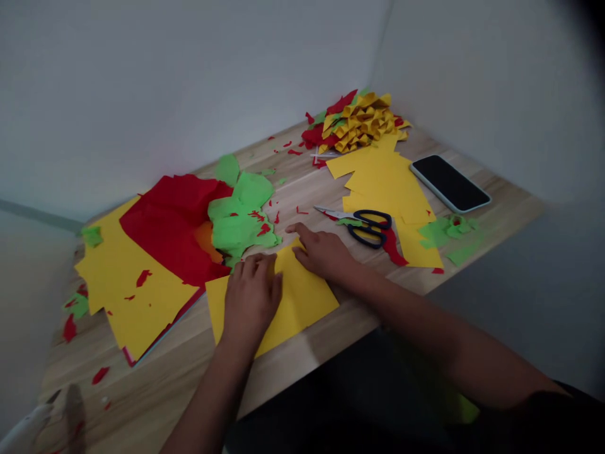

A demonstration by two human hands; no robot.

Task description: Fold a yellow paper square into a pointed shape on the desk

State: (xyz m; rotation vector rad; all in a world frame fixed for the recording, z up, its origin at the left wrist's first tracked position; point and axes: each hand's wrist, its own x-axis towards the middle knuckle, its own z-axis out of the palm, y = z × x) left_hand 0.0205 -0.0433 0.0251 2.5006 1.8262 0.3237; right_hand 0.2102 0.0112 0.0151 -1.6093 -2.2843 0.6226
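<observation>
A sheet of yellow paper (302,302) lies near the front edge of the table, with a faint crease down its middle. My left hand (253,290) rests on its left half, fingers slightly bent and the thumb apart from them. Over the upper right edge of the same sheet lies my right hand (324,252), its index finger stretched left past the edge and its thumb on the paper. The remaining right fingers are partly hidden. Black-handled scissors (368,222) lie beyond my right hand, blades slightly apart, pointing left.
Left of the sheet are red paper (165,221), green paper scraps (241,217) and stacked yellow sheets (146,315). On the right lie more yellow sheets (385,183) and a phone (450,183). Folded yellow pieces (363,123) are piled in the far corner by the walls.
</observation>
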